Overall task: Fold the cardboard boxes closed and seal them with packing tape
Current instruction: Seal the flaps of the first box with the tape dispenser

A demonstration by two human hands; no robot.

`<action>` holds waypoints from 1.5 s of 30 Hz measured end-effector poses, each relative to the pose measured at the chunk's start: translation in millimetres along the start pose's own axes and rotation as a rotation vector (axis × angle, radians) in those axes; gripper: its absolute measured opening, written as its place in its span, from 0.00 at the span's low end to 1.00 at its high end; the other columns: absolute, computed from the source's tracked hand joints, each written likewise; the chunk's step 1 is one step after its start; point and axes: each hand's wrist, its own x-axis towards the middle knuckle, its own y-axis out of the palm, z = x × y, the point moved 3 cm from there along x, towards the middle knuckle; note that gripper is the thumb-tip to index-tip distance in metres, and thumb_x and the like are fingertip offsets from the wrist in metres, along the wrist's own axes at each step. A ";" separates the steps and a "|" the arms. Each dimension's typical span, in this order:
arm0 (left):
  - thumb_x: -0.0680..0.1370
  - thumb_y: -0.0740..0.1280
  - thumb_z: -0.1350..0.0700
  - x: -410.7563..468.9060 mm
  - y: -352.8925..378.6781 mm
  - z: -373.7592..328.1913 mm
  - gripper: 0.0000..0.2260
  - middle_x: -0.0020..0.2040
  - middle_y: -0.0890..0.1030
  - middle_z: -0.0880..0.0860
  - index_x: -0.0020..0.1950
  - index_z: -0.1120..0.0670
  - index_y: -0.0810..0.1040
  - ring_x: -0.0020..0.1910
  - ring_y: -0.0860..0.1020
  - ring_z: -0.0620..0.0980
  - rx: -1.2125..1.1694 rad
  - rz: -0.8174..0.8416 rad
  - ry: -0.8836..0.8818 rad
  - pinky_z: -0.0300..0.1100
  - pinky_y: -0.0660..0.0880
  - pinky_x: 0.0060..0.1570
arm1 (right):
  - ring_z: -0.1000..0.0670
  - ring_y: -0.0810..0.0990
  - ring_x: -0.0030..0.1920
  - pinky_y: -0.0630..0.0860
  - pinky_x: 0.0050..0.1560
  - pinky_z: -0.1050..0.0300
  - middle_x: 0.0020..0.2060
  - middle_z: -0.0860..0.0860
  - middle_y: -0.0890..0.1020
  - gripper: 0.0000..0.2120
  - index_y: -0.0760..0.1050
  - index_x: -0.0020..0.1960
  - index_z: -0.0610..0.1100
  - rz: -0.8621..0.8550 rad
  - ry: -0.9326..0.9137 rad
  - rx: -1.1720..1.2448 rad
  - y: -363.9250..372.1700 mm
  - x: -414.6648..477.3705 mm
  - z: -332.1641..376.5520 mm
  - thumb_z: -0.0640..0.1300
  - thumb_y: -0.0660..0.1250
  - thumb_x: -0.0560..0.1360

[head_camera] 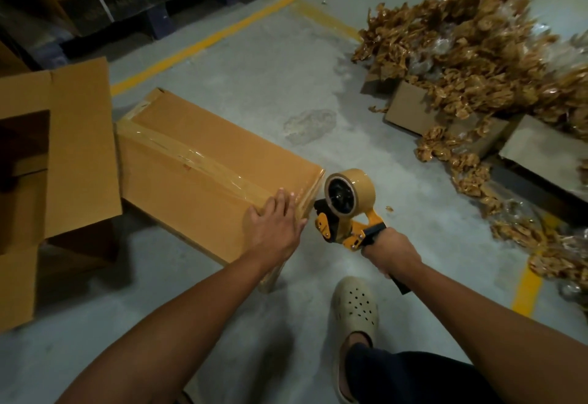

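Two boxes sit on the floor ahead of me; the closed box lies at 11 o'clock, and the open box touches it at 9 o'clock. A strip of clear tape runs along the closed box's top seam to its near end; I judge the sealing of this one nearly finished. I have the left hand flat on that near end, fingers straight, pressing the tape down; the right hand is wrapped tight round the grip of the tape dispenser, which hangs just off the box's near corner at 12 o'clock, its roll well stocked. Whether the tape is cut I cannot tell; the next move, I judge, calls for smoothing the tail down the end face, then folding the open box's flaps and taping its seam. What the closed box holds is hidden; the open box stands with flaps up, its inside too dark to read. At 2 o'clock low cartons lie under a heap of crumpled brown scraps that spills across the floor.
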 end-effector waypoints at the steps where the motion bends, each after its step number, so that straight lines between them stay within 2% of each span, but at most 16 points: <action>1: 0.83 0.44 0.37 5.1 -1.9 -3.3 0.32 0.80 0.52 0.56 0.81 0.54 0.47 0.75 0.59 0.57 -0.004 -0.009 -0.037 0.63 0.64 0.65 | 0.46 0.81 0.28 0.78 0.28 0.57 0.31 0.45 0.82 0.06 0.76 0.39 0.43 0.008 0.029 0.039 1.9 1.5 -3.1 0.44 0.65 0.72; 6: 0.83 0.54 0.46 11.7 2.9 -22.3 0.31 0.78 0.54 0.61 0.81 0.58 0.47 0.75 0.58 0.61 0.035 0.023 -0.115 0.65 0.63 0.67 | 0.47 0.75 0.22 0.74 0.24 0.60 0.27 0.43 0.79 0.04 0.78 0.43 0.35 0.092 0.125 0.281 5.0 10.7 -11.3 0.37 0.69 0.72; 8: 0.82 0.55 0.54 16.0 8.1 -22.2 0.32 0.80 0.46 0.63 0.80 0.58 0.40 0.79 0.47 0.63 0.017 0.047 -0.020 0.65 0.53 0.74 | 0.46 0.76 0.24 0.75 0.26 0.58 0.30 0.41 0.79 0.06 0.77 0.48 0.34 0.149 0.174 0.441 7.8 12.3 -11.7 0.35 0.71 0.72; 10: 0.81 0.56 0.59 25.4 7.9 -17.7 0.36 0.80 0.35 0.60 0.78 0.57 0.32 0.78 0.34 0.59 -0.046 0.104 0.120 0.59 0.40 0.77 | 0.44 0.77 0.26 0.76 0.25 0.57 0.33 0.38 0.78 0.08 0.75 0.50 0.34 0.205 0.208 0.561 12.1 12.8 -8.4 0.33 0.70 0.73; 13: 0.82 0.54 0.55 32.1 4.0 -9.8 0.35 0.78 0.29 0.56 0.77 0.56 0.30 0.77 0.30 0.55 -0.078 0.163 0.241 0.57 0.39 0.77 | 0.42 0.77 0.30 0.78 0.29 0.53 0.34 0.39 0.75 0.07 0.73 0.48 0.34 0.220 0.258 0.716 28.7 22.4 -6.0 0.32 0.69 0.72; 17: 0.81 0.54 0.49 37.2 7.9 -10.4 0.36 0.78 0.30 0.55 0.79 0.51 0.31 0.77 0.31 0.58 -0.050 0.117 0.153 0.61 0.40 0.76 | 0.42 0.76 0.27 0.77 0.32 0.51 0.28 0.40 0.76 0.04 0.73 0.40 0.36 0.153 0.300 0.859 60.6 48.4 -10.2 0.34 0.67 0.67; 21: 0.83 0.49 0.46 53.3 10.3 -18.7 0.32 0.79 0.32 0.55 0.79 0.50 0.32 0.78 0.34 0.60 -0.081 0.049 0.022 0.64 0.40 0.75 | 0.41 0.82 0.31 0.80 0.35 0.51 0.32 0.41 0.83 0.09 0.77 0.39 0.36 0.035 0.322 0.861 87.2 93.0 -24.6 0.44 0.68 0.69; 24: 0.83 0.49 0.46 64.2 16.4 -25.9 0.31 0.81 0.37 0.56 0.80 0.52 0.37 0.79 0.39 0.61 -0.064 -0.029 -0.028 0.66 0.44 0.74 | 0.39 0.84 0.37 0.83 0.45 0.42 0.35 0.42 0.84 0.16 0.79 0.41 0.41 -0.014 0.321 0.821 121.4 144.7 -55.3 0.54 0.69 0.64; 29: 0.83 0.51 0.47 78.0 18.1 -44.0 0.31 0.81 0.40 0.58 0.81 0.54 0.40 0.79 0.41 0.63 -0.079 -0.084 -0.102 0.67 0.46 0.74 | 0.43 0.83 0.39 0.80 0.44 0.49 0.39 0.43 0.84 0.11 0.78 0.46 0.39 0.018 0.277 0.696 113.4 150.7 -53.0 0.47 0.69 0.72; 31: 0.83 0.51 0.48 79.9 19.1 -47.1 0.31 0.81 0.39 0.59 0.81 0.54 0.39 0.79 0.40 0.63 -0.096 -0.077 -0.119 0.67 0.45 0.75 | 0.41 0.82 0.45 0.77 0.47 0.49 0.44 0.41 0.83 0.09 0.77 0.46 0.41 0.056 0.251 0.617 111.6 154.7 -49.8 0.47 0.67 0.75; 33: 0.83 0.51 0.47 79.1 18.2 -46.2 0.31 0.81 0.38 0.58 0.81 0.54 0.39 0.79 0.38 0.62 -0.115 -0.053 -0.121 0.66 0.43 0.75 | 0.39 0.80 0.54 0.75 0.54 0.49 0.53 0.41 0.81 0.12 0.78 0.52 0.42 0.078 0.247 0.498 113.3 157.6 -46.0 0.49 0.65 0.77; 36: 0.84 0.48 0.45 78.1 14.1 -38.0 0.29 0.81 0.38 0.58 0.81 0.53 0.40 0.79 0.37 0.60 -0.154 -0.032 -0.047 0.60 0.40 0.76 | 0.38 0.79 0.55 0.75 0.51 0.50 0.55 0.41 0.81 0.13 0.77 0.55 0.39 -0.019 0.342 0.470 106.8 150.5 -34.1 0.47 0.63 0.77; 38: 0.83 0.42 0.42 74.2 8.6 -25.3 0.29 0.81 0.38 0.56 0.81 0.51 0.41 0.79 0.36 0.56 -0.149 -0.010 0.082 0.55 0.39 0.78 | 0.36 0.78 0.56 0.75 0.54 0.47 0.56 0.38 0.80 0.14 0.76 0.58 0.37 -0.200 0.368 0.563 95.3 136.3 -12.0 0.44 0.63 0.76; 40: 0.80 0.36 0.38 66.9 5.8 -8.6 0.32 0.81 0.37 0.54 0.81 0.51 0.40 0.79 0.35 0.52 -0.103 0.001 0.207 0.53 0.41 0.78 | 0.36 0.75 0.62 0.70 0.62 0.47 0.61 0.36 0.77 0.16 0.75 0.63 0.35 -0.448 0.191 0.675 81.4 113.2 26.7 0.38 0.62 0.77; 42: 0.80 0.35 0.38 60.6 6.9 9.0 0.31 0.81 0.36 0.51 0.81 0.50 0.38 0.79 0.35 0.49 -0.067 -0.001 0.262 0.52 0.41 0.78 | 0.39 0.70 0.68 0.63 0.68 0.53 0.66 0.38 0.74 0.19 0.72 0.68 0.35 -0.601 -0.109 0.733 74.9 77.7 71.8 0.34 0.59 0.77; 45: 0.84 0.41 0.42 54.4 9.3 36.1 0.28 0.80 0.35 0.49 0.81 0.49 0.36 0.78 0.33 0.47 -0.073 -0.002 0.233 0.53 0.41 0.78 | 0.47 0.63 0.76 0.56 0.75 0.53 0.73 0.46 0.69 0.24 0.69 0.73 0.42 -0.517 -0.660 0.400 97.8 41.3 132.1 0.41 0.52 0.78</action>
